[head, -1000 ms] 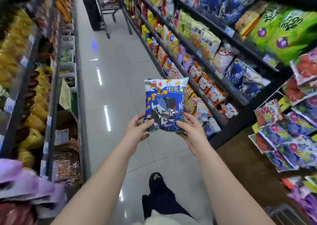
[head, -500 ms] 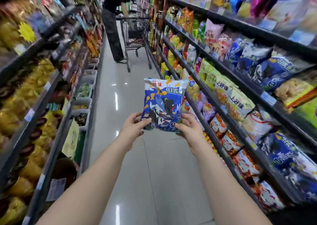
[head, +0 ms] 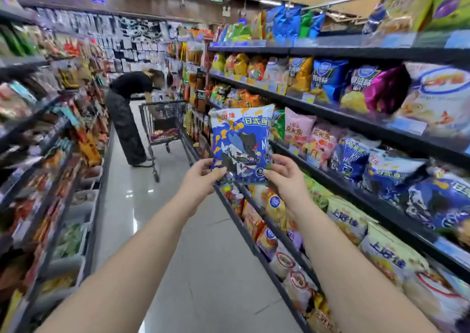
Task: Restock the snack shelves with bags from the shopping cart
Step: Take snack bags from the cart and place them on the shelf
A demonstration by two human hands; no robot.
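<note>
The blue snack bag (head: 241, 143) is held upright in the aisle, just off the front edge of the snack shelves (head: 356, 119) on the right. The left hand (head: 201, 177) pinches its lower left corner; the right hand (head: 284, 172) pinches its lower right corner. Further along the aisle, a person (head: 129, 109) bends over a shopping cart (head: 162, 124).

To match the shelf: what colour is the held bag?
The bag is blue and white with yellow accents; head view.
</note>
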